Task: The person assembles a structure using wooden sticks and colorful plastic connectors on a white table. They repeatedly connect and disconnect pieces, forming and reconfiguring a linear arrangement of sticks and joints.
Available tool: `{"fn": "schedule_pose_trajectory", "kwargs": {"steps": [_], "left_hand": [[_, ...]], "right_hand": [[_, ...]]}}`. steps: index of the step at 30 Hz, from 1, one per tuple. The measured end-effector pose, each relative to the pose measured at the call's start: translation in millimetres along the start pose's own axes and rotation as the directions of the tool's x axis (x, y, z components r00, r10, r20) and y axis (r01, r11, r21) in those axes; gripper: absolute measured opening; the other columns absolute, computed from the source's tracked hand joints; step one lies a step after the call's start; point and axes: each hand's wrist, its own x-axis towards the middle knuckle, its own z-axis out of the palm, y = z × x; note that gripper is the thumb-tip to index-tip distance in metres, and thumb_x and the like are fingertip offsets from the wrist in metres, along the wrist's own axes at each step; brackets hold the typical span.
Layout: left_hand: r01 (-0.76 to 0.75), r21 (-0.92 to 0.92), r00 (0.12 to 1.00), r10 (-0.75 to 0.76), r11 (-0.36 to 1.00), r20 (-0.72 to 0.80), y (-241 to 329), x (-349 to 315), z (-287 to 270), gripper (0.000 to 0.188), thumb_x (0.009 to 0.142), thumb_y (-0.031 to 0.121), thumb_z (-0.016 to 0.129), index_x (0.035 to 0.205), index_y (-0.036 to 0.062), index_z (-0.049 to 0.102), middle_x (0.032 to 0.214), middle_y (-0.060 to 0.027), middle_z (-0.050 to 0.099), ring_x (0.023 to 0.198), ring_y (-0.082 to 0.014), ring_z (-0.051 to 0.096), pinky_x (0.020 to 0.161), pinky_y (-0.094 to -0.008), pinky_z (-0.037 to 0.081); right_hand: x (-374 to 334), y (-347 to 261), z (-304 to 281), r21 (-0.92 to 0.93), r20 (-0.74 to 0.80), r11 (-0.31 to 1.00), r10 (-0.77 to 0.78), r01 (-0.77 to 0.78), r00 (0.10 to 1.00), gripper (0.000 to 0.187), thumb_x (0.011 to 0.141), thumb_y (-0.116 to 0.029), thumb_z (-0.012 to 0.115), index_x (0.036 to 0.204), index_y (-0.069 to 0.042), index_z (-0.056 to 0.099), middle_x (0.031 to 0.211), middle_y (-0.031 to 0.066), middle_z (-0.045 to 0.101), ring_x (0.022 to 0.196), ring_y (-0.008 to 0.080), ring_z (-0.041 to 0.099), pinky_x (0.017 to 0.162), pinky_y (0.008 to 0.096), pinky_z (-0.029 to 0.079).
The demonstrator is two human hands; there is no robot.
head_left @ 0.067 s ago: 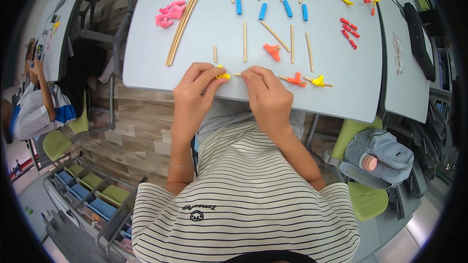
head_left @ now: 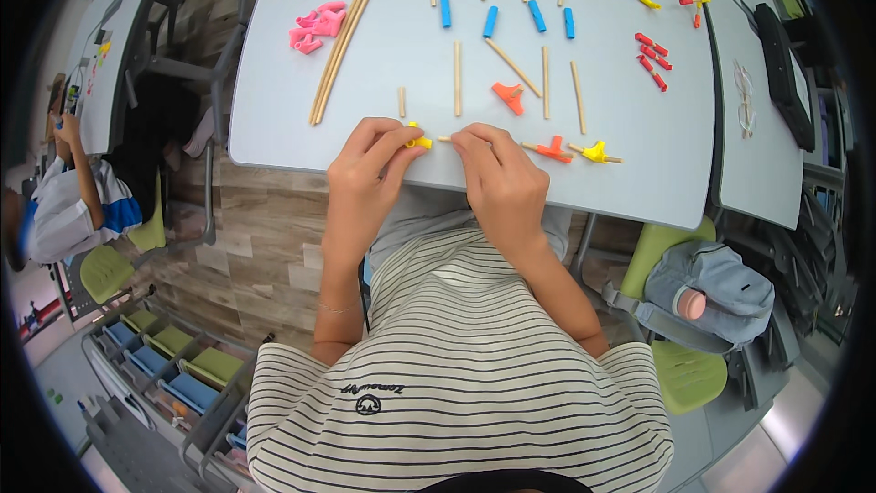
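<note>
"What is your left hand doing?"

"Its thumb and fingertips pinch a yellow joint, close to the near edge of the white table. I can't tell whether the joint touches the tabletop."

"And your right hand?"

"Fingers bunched, pinching a thin wooden stick. Its bare tip points left toward the joint, with a small gap between them."

"What lies around them?"

"A short stick lies just beyond my left hand. To the right of my right hand are an orange joint and a second yellow joint, each with a stick in it. Another orange joint sits farther in, among loose sticks. Past those, four blue tubes make a row. Pink pieces heap up at left beside long sticks; red pieces group at right."

"And the room?"

"Wood-look floor, a blue-grey backpack on a green chair to my right, eyeglasses on the next table, and another person off to my left."
</note>
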Motion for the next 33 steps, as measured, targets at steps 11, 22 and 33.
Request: {"fn": "schedule_pose_trajectory", "kwargs": {"steps": [11,22,33], "left_hand": [[-0.043,0.066,0.999,0.045,0.997,-0.025,3.4,6.7,8.3,0.033,0.075,0.002,0.083,0.107,0.0056,0.075,0.096,-0.0052,0.063,0.077,-0.014,0.059,0.065,-0.0274,0.05],[-0.393,0.057,0.91,0.38,0.918,0.163,38.9,63.0,-4.0,0.028,0.083,-0.001,0.074,0.111,0.0035,0.071,0.096,-0.0076,0.062,0.081,-0.0215,0.06,0.067,-0.0332,0.05],[-0.743,0.088,0.553,0.535,0.664,0.639,24.8,150.2,70.9,0.007,0.088,0.004,0.066,0.095,0.0029,0.066,0.106,-0.0086,0.062,0.094,-0.0262,0.066,0.078,-0.0379,0.055]], "right_hand": [[41.8,7.5,-30.2,0.175,-0.014,0.89,0.43,-0.421,0.903,0.031,0.089,-0.011,0.076,0.117,-0.003,0.064,0.086,0.0071,0.064,0.055,0.0138,0.059,0.05,0.0278,0.046],[33.6,5.1,-36.3,0.152,0.021,0.943,0.297,-0.296,0.955,0.014,0.09,-0.002,0.071,0.104,0.0,0.066,0.087,0.0078,0.065,0.06,0.0153,0.062,0.052,0.0275,0.049],[0.1,1.6,-94.2,0.212,-0.175,0.977,0.049,-0.011,0.983,0.02,0.075,0.008,0.076,0.092,-0.001,0.071,0.079,0.0049,0.068,0.054,0.0066,0.055,0.045,0.021,0.041]]}}
